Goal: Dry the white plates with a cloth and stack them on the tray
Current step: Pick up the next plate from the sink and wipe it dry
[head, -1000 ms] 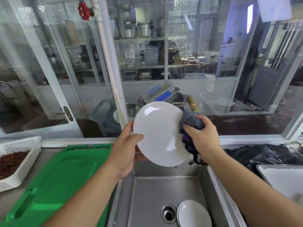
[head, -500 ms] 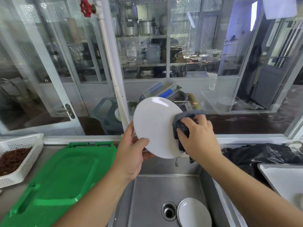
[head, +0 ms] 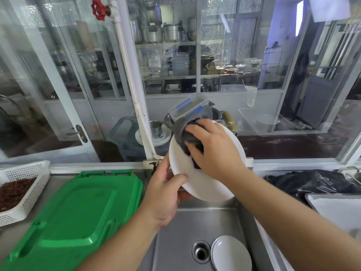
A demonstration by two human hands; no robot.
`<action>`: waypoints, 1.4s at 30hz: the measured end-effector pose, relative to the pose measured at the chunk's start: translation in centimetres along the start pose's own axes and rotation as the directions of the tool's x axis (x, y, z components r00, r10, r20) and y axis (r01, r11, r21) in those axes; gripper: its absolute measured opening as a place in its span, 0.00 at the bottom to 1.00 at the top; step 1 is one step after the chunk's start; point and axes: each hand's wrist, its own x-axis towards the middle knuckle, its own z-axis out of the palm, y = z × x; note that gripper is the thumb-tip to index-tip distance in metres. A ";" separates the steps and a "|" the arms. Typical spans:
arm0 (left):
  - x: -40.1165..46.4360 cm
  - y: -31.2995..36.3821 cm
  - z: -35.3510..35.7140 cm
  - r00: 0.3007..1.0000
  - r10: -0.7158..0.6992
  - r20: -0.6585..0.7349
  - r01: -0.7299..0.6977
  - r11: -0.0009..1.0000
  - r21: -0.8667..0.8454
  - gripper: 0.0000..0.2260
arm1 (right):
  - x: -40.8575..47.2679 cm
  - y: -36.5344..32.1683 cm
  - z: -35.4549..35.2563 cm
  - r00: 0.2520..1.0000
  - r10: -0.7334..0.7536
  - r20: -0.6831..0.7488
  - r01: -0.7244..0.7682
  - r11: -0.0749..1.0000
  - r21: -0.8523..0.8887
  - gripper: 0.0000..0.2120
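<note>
Over the steel sink (head: 181, 229) I hold a white plate (head: 203, 182) tilted toward me. My left hand (head: 166, 192) grips its lower left rim, thumb on the face. My right hand (head: 213, 149) presses a grey cloth (head: 187, 132) against the plate's upper face, fingers curled round the cloth. A second white plate (head: 230, 253) lies in the sink beside the drain (head: 200, 251). A green tray (head: 72, 216) lies on the counter to the left with nothing on it.
A white basket (head: 25, 192) of dark red stuff stands at far left. Black plastic bags (head: 312, 182) and a white tray (head: 338, 208) lie on the right. Behind the window glass is a stack of plates (head: 154, 137) and a white pipe (head: 134, 94).
The plate has tipped back from near upright to face more upward. My right hand has slid with the cloth from the plate's right edge onto its upper face.
</note>
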 end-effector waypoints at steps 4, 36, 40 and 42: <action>0.1 1.1 -0.4 0.998 0.050 -0.025 -0.051 0.998 -0.034 0.27 | 1.4 2.1 -0.2 0.989 0.112 -0.092 -0.121 0.987 -0.106 0.15; 0.4 0.3 -0.4 0.956 0.233 0.179 -0.285 0.586 0.758 0.39 | -1.4 0.8 0.7 0.631 0.737 0.242 -0.598 0.264 0.757 0.01; 0.5 0.8 -1.1 0.949 0.159 0.271 -0.309 0.327 0.893 0.44 | -2.3 1.7 0.6 0.498 0.639 0.587 -0.579 -0.259 0.773 0.11; 0.5 1.2 -1.1 0.940 0.143 0.310 -0.334 0.206 0.920 0.44 | -2.9 2.4 1.1 0.474 0.606 0.638 -0.577 -0.333 0.745 0.21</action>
